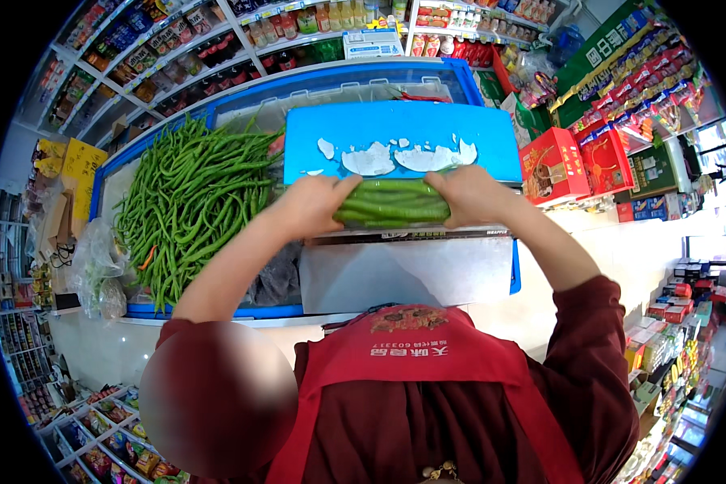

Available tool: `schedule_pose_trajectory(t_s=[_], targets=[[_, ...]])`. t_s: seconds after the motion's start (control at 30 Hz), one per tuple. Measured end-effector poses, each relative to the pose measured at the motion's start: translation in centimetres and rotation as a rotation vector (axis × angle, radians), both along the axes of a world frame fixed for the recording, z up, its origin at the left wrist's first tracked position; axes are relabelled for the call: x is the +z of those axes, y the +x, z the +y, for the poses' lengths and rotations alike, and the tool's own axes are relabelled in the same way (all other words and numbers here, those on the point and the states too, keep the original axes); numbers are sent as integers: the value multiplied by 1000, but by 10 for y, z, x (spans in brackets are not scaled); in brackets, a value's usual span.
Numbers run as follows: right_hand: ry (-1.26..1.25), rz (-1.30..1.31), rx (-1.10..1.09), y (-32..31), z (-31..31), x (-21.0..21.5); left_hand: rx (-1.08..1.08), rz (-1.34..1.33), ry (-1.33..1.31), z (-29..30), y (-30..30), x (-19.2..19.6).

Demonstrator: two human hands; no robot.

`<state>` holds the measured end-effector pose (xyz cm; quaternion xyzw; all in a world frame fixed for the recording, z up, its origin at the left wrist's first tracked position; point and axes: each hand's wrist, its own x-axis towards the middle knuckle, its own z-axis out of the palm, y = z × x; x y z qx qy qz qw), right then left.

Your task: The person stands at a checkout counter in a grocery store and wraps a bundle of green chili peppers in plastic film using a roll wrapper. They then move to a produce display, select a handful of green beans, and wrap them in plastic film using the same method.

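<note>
A pack of long green peppers [391, 203] is stretched between my two hands, with a glossy look like clear film over it. My left hand [319, 202] grips its left end, thumb on top. At the right end my right hand [474, 198] is closed round the pack in the same way; the undersides of both hands are hidden. Just beyond lies a blue panel [403, 125] with torn white patches along its near part. Below the pack, on my side, is a silver metal box [403, 270].
To the left, a big heap of loose green peppers [198, 202] lies on a blue-framed freezer [218, 101]. A clear plastic bag [97, 270] hangs at its left corner. Red gift boxes [552, 165] stand at the right. Bottle shelves [298, 24] line the back.
</note>
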<state>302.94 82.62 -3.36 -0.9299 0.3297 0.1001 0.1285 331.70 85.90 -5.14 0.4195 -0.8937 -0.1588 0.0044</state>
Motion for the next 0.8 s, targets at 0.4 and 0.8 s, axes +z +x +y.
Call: schedule_pose_trajectory(t_s=[0.4, 0.8], targets=[[-359, -191, -84, -19, 149, -118, 137, 178, -354, 140, -19, -126], [-426, -183, -141, -18, 178, -116, 159, 384, -202, 137, -8, -118]])
